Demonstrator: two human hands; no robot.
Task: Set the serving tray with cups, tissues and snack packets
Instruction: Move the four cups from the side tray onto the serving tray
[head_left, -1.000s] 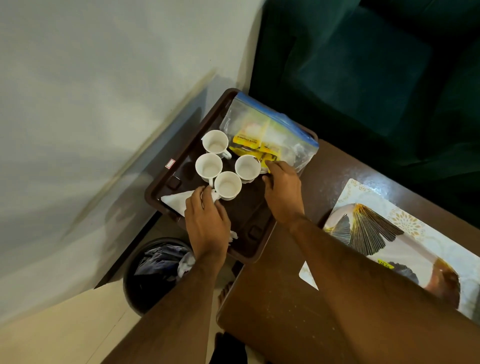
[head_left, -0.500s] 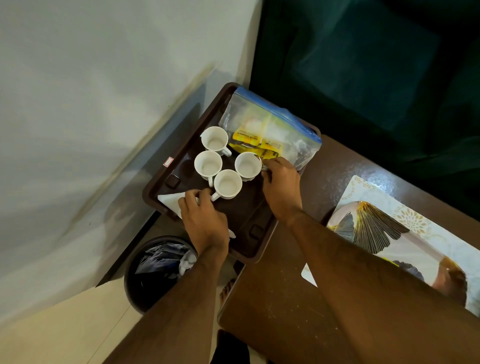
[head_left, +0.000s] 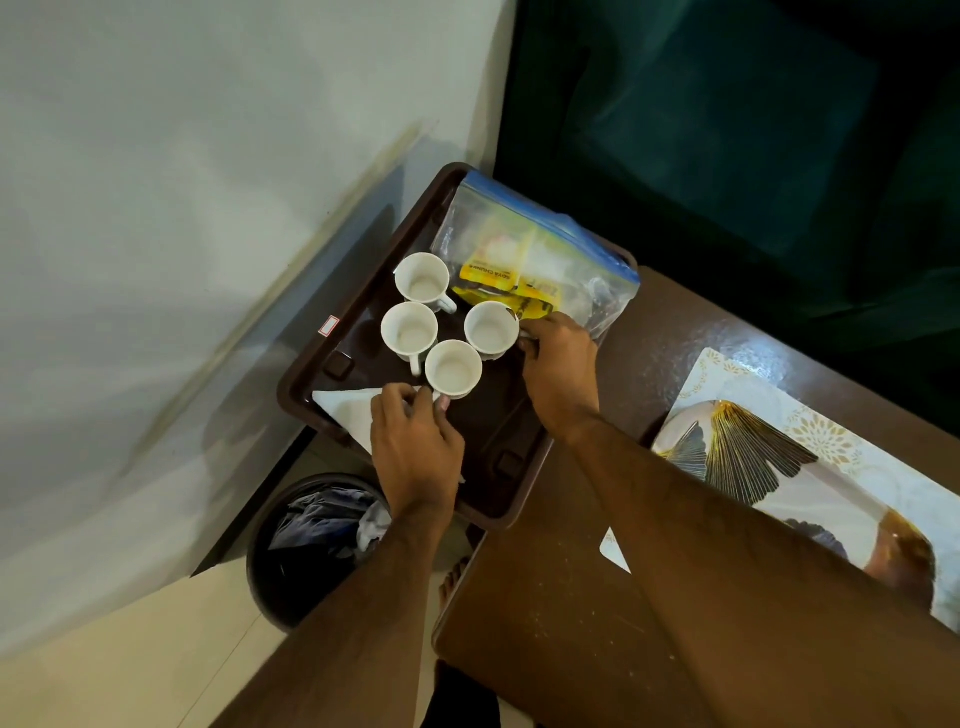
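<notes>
On the brown tray (head_left: 311, 364), four white cups (head_left: 410, 332) stood clustered.
The left hand (head_left: 415, 447) pinched the nearest cup's handle (head_left: 434, 397); the right hand (head_left: 558, 369) pinched another's.

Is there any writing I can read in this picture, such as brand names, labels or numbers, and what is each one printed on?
"SOYA CHUNKS": on the yellow snack packet inside the clear zip bag; the last letters are blurred, so this reading is probable.
Other print on that packet: too blurred to read.
Small red-bordered sticker on the brown tray rim: no legible text.
White cups and tissue: no writing visible.

Waste bin (head_left: 311, 551), patterned placemat (head_left: 831, 467), table (head_left: 545, 623)
</notes>
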